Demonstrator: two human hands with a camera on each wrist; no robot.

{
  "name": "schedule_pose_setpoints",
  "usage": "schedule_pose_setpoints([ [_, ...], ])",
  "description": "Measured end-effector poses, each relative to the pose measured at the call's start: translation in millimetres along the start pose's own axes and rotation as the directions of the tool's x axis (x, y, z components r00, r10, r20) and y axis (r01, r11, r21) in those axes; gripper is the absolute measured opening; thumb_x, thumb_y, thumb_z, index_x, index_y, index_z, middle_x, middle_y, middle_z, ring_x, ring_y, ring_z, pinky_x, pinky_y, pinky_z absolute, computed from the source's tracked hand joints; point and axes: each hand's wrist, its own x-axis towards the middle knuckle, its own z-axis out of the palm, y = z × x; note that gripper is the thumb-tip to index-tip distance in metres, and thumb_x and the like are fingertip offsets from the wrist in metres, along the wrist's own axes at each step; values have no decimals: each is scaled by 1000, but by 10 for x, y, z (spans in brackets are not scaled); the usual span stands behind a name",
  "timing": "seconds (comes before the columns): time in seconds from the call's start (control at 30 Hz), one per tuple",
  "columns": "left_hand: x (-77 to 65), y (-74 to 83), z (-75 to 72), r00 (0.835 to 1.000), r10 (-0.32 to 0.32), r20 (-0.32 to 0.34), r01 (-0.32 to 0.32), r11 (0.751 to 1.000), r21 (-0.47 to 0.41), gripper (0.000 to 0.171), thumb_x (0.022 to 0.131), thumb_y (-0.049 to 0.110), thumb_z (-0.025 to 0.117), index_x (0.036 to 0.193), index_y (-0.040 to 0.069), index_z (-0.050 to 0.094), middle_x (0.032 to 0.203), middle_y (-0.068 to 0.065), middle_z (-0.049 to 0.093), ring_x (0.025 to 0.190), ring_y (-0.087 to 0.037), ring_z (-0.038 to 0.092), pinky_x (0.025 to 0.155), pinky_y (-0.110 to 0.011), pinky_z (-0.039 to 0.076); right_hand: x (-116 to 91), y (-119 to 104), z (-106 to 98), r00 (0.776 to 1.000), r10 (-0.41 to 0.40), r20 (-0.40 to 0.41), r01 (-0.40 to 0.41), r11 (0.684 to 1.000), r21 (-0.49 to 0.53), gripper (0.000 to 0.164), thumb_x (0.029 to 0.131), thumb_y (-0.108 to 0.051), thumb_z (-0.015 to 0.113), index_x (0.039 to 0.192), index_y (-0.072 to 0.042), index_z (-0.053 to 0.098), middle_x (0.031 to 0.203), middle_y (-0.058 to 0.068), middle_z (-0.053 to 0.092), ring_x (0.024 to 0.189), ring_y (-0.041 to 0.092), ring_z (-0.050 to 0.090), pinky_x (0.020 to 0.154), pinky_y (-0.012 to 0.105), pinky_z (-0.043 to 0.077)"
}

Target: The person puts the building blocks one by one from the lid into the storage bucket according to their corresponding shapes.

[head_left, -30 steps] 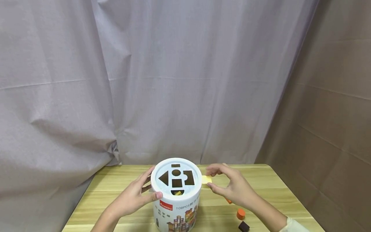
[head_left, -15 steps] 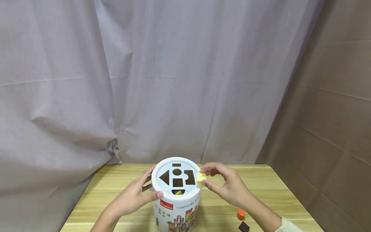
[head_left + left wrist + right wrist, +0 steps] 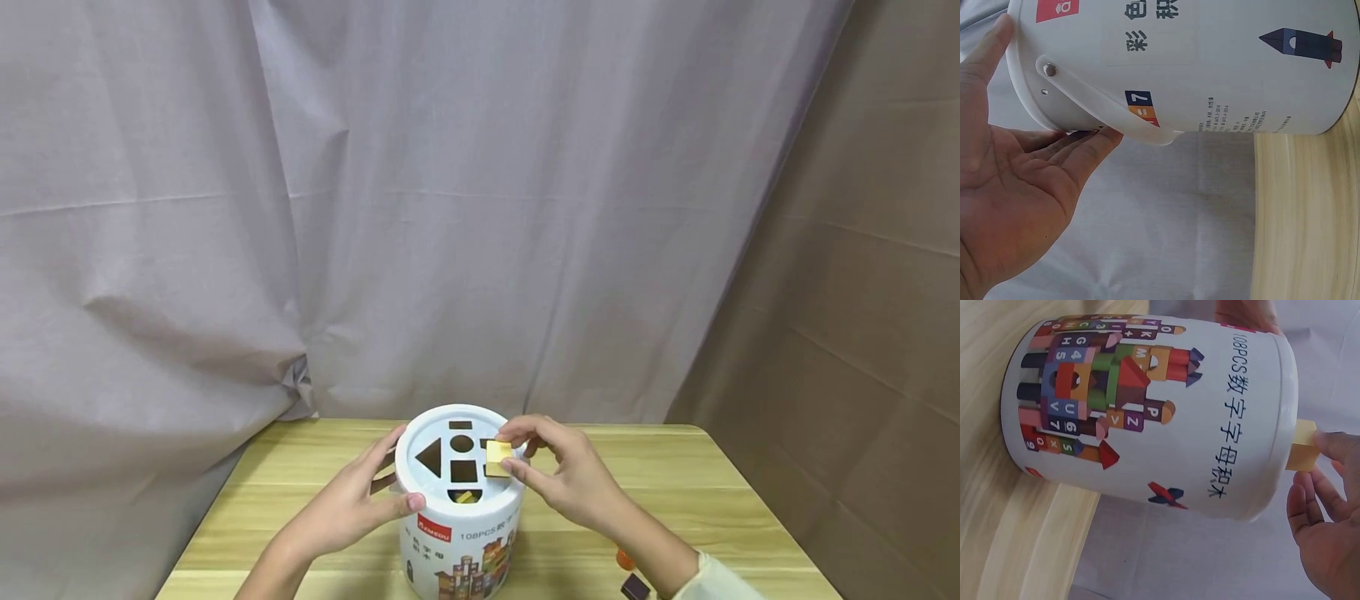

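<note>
A white cylindrical bucket [image 3: 461,542] stands on the wooden table [image 3: 675,500], its lid [image 3: 420,437] cut with shaped holes. My right hand [image 3: 558,479] pinches a yellow square block [image 3: 497,454] over the lid's right side, above a hole there. In the right wrist view the yellow block [image 3: 1302,446] sits at the lid's edge between my fingertips [image 3: 1335,444]. My left hand [image 3: 352,500] steadies the bucket's left side, thumb at the lid rim, fingers straight. The left wrist view shows the bucket wall [image 3: 1210,62], its white handle [image 3: 1104,106], and my open palm [image 3: 1016,206] beside it.
An orange block [image 3: 624,558] and a dark brown block [image 3: 634,587] lie on the table near my right forearm. A yellow piece [image 3: 466,497] shows inside the lid's half-round hole. Grey curtain hangs behind the table; a brown wall stands at right.
My right hand has carried the yellow block leftward from beside the bucket to above the lid's right side. The left hand has kept its place on the bucket.
</note>
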Motion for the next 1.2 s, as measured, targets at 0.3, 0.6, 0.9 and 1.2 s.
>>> schedule_pose_setpoints([
  [0.3,9,-11,11,1000,-4,-3,4,1000,-6,104,98,37,87,177,13,23,177,-16,40,157,-41,50,126,-58,49,73,-10,126,998,-49,33,49,999,-7,36,94,-4,88,125,-13,74,115,3,80,93,20,72,77,29,65],
  [0.6,0,-23,13,1000,-16,1,16,1000,-2,106,98,41,86,177,14,21,178,-14,40,158,-40,50,127,-55,48,166,-42,239,993,63,101,-65,998,19,33,94,-6,87,125,-12,76,115,2,80,90,10,70,79,31,67],
  [0.9,18,-16,15,1000,8,5,-8,1000,7,105,99,41,85,177,11,21,178,-16,38,158,-41,49,125,-55,49,192,-51,276,986,101,131,-107,994,35,31,95,-9,87,124,-12,76,114,1,79,90,9,69,78,32,67],
  [1.2,26,-31,44,1000,5,-5,-5,1000,5,105,98,41,85,177,12,22,177,-18,39,158,-43,49,125,-55,49,199,-10,319,980,115,162,-123,992,37,30,97,-7,86,125,-9,76,116,4,79,92,10,71,80,28,67],
])
